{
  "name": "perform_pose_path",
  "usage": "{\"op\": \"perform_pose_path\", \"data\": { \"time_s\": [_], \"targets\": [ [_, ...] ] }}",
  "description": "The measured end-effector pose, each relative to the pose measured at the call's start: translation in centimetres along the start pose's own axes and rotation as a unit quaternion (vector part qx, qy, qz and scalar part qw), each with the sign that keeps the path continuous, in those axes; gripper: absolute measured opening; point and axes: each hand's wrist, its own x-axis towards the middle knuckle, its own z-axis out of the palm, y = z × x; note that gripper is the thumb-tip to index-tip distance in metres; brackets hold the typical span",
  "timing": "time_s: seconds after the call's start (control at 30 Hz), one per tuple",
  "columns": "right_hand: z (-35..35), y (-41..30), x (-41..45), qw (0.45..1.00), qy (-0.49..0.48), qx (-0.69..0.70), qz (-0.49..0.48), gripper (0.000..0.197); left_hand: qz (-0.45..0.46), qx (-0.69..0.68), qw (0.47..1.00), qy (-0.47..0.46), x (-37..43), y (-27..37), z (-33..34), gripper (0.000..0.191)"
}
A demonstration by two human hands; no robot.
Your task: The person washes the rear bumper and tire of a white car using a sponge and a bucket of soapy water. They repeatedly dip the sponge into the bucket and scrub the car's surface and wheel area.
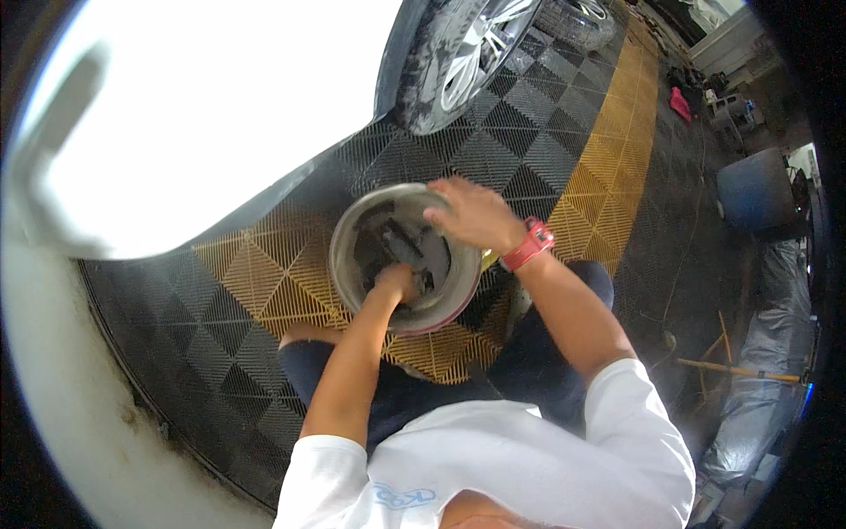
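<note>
A round bucket (340,258) with a pale rim stands on the floor between my knees. Dark, wet-looking contents and a dark elongated piece (403,238) show inside it; what they are is unclear. My left hand (398,283) reaches down into the bucket with its fingers curled. Blur and shadow hide whether it holds anything. Over the far right part of the rim is my right hand (472,211), its thumb on the inner side and its fingers blurred. Whether it grips the rim cannot be made out. A red watch (529,244) is on my right wrist.
A white car body (231,119) bulges in from the upper left, its wheel (456,73) beyond the bucket. Another tyre (578,26) lies farther off. Black and yellow grid tiles (601,185) cover the floor. To the right are a blue container (757,192) and silvery plastic sheeting (760,377).
</note>
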Motion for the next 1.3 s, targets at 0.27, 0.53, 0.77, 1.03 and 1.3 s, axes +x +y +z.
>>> {"op": "perform_pose_path", "data": {
  "time_s": [0.27,0.53,0.77,1.03,1.3],
  "targets": [
    [1.8,4.9,0.8,0.991,-0.129,0.019,0.029,0.068,0.016,0.04,0.997,-0.06,13.9,-1.3,6.7,0.057],
    [4.5,9.1,7.0,0.972,-0.181,0.098,-0.115,0.073,-0.158,-0.033,0.974,0.16,19.3,-9.2,16.1,0.069],
    [6.3,14.3,10.9,0.946,-0.251,0.126,-0.162,0.063,-0.267,-0.026,0.957,0.112,1.9,1.2,-0.9,0.056],
    [5.4,16.6,12.4,0.964,-0.188,0.13,-0.135,0.064,-0.216,-0.194,0.771,0.567,-15.7,12.7,-11.2,0.044],
    [4.7,23.1,15.1,0.987,-0.093,0.096,-0.095,0.051,-0.204,-0.141,0.639,0.728,-21.2,22.6,-25.9,0.063]
  ]
}}
